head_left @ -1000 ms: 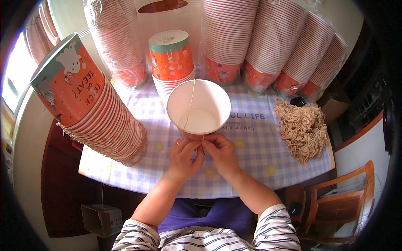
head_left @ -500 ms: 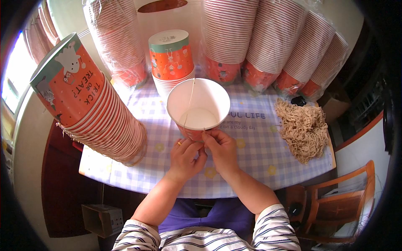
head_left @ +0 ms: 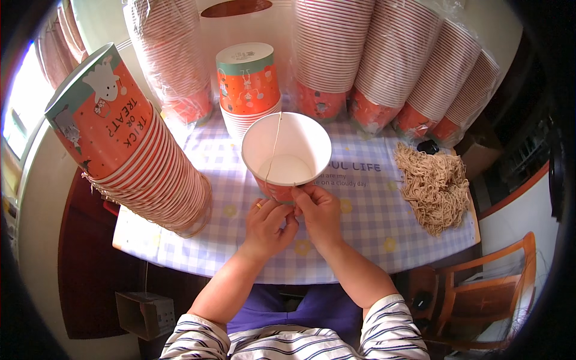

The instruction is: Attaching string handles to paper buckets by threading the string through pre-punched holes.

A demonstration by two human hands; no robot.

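Note:
An orange paper bucket (head_left: 287, 161) with a white inside stands mouth up on the table in front of me. A thin beige string (head_left: 275, 143) runs from its far rim across the mouth and over the near rim toward my fingers. My right hand (head_left: 318, 213) pinches the bucket's near wall just below the rim, the thumb at the edge. Beside it, my left hand (head_left: 270, 225), wearing a gold ring, is closed, its fingertips together under the bucket's near side. Whatever lies between the left fingertips is too small and hidden to make out.
Left, a tall stack of orange buckets (head_left: 129, 141) leans, strings hanging at its rims. Behind stand a shorter upside-down stack (head_left: 248, 84) and several plastic-wrapped stacks (head_left: 330, 54). A heap of beige string (head_left: 433, 189) lies right on the checked tablecloth (head_left: 372, 234). A wooden chair (head_left: 486, 294) stands lower right.
Hardly anything differs. The bucket and both hands sit very slightly farther right in the picture, as do the stacks at the left; both hands keep their closed pose at the near rim.

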